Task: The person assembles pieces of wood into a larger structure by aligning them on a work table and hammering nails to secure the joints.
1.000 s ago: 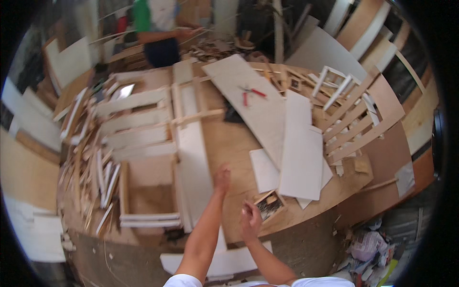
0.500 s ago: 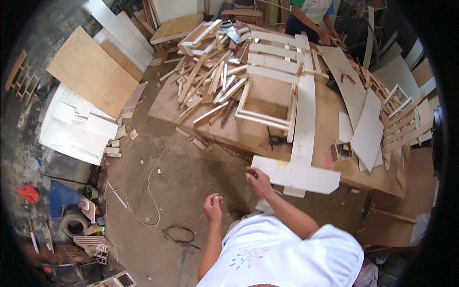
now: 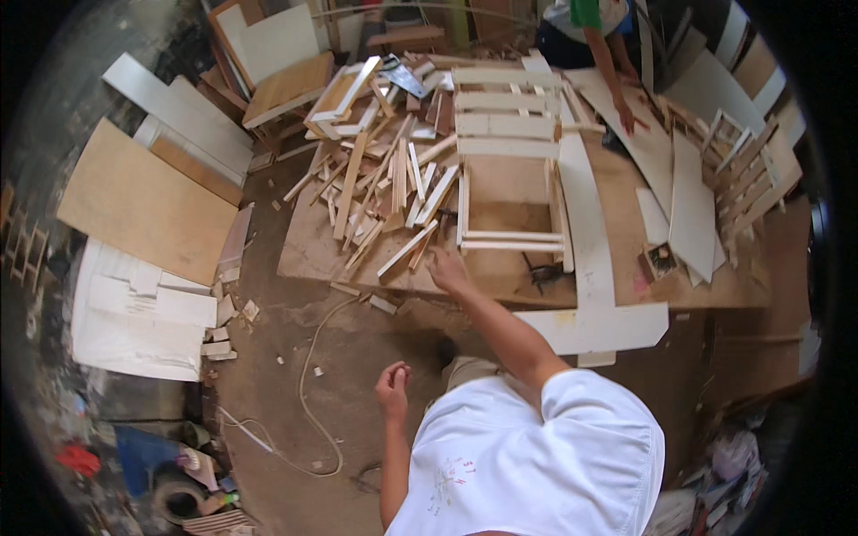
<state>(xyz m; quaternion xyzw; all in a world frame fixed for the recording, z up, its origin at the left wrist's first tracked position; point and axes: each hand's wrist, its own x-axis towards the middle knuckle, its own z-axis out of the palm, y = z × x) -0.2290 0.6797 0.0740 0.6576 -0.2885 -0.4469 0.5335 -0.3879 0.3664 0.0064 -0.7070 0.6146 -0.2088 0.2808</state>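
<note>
Stretched forward over the front edge of the wooden table (image 3: 340, 259), my right hand (image 3: 449, 272) is close to the ends of a white-edged wood strip (image 3: 407, 248) and a brown strip. Its fingers look apart, with nothing visible in them. Low in front of my body, my left hand (image 3: 391, 386) is closed with its fingers curled; whatever it may hold is hidden. A rectangular frame of pale wood (image 3: 514, 239) lies just right of my right hand, joined to several white slats (image 3: 507, 125). A dark clamp-like tool (image 3: 543, 272) sits by its near corner.
A heap of wood strips (image 3: 393, 179) covers the table's left part. One long white board (image 3: 585, 223) meets a crosswise board (image 3: 617, 329) overhanging the front edge. Another person's hand (image 3: 626, 116) reaches over panels at the far right. A yellowish hose (image 3: 308, 393) lies on the floor.
My right hand has moved forward and left from the crosswise board to the strips. My left hand stays low and closed. The other person's arm now reaches down toward the red-handled pliers. The view has shifted.
</note>
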